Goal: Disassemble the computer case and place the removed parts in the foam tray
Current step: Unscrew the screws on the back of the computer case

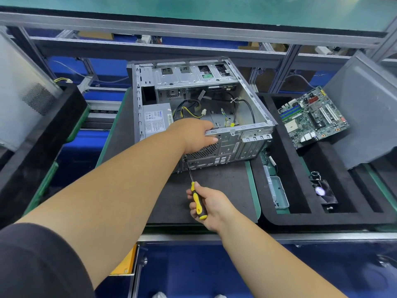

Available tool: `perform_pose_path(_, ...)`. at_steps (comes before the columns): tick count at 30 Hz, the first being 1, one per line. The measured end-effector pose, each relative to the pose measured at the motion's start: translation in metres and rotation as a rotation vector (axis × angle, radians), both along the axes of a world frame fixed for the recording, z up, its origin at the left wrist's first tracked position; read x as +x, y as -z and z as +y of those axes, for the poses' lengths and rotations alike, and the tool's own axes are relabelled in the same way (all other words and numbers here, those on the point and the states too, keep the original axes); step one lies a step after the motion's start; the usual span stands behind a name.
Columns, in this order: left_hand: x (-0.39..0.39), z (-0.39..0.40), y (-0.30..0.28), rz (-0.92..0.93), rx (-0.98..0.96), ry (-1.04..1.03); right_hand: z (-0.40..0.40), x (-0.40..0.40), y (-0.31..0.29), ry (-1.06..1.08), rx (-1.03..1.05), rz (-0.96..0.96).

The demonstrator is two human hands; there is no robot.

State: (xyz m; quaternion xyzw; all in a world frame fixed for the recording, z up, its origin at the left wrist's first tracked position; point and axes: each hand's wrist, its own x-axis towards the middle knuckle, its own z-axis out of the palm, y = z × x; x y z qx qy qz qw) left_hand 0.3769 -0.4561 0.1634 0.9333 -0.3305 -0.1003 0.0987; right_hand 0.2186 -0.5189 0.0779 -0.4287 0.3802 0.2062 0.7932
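Gripping the near rear edge of the computer case (193, 100) with my left hand (194, 135), fingers curled over the metal rim above the round fan grille. The case lies on its side on a dark mat (217, 190), its open side up. Inside it at the left sits the power supply (155, 120), label up, with yellow and black cables (189, 111) trailing loose across the bare floor of the case; a drive cage (193, 76) fills the far end.

My right hand (209, 206) is wrapped around the yellow-and-black handle of a screwdriver (196, 192), near side of the case. Its shaft angles up and away, and the tip meets the rear panel just below my left hand; I cannot tell whether it is seated in a screw.

To the right, just beside the mat, is the black foam tray (298, 164). A green motherboard (311, 117) lies tilted at its far end. A small fan (323, 191) sits in a near slot, and a clear plastic box (277, 191) lies in the leftmost slot. A grey side panel (365, 108) leans over the tray's far right edge.
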Motion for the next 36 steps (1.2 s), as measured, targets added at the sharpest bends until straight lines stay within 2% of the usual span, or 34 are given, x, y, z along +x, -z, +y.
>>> perform_pose_path(6, 0.0, 0.001, 0.0, 0.0, -0.006, -0.007, 0.004, 0.003, 0.002, -0.025, -0.1, -0.037)
perform_pose_path(13, 0.0, 0.0, 0.001, -0.007, 0.011, 0.0, -0.004, 0.002, -0.001, -0.023, 0.071, -0.035)
perform_pose_path(22, 0.0, 0.001, 0.0, 0.01, 0.012, 0.001, 0.003, 0.002, -0.002, -0.074, -0.14, -0.034)
perform_pose_path(29, 0.0, 0.001, 0.0, 0.022, 0.001, 0.005, 0.0, 0.0, -0.007, 0.001, 0.068, -0.034)
perform_pose_path(36, -0.001, 0.001, -0.002, 0.014, 0.007, 0.001, 0.002, 0.002, -0.009, -0.027, 0.004, -0.028)
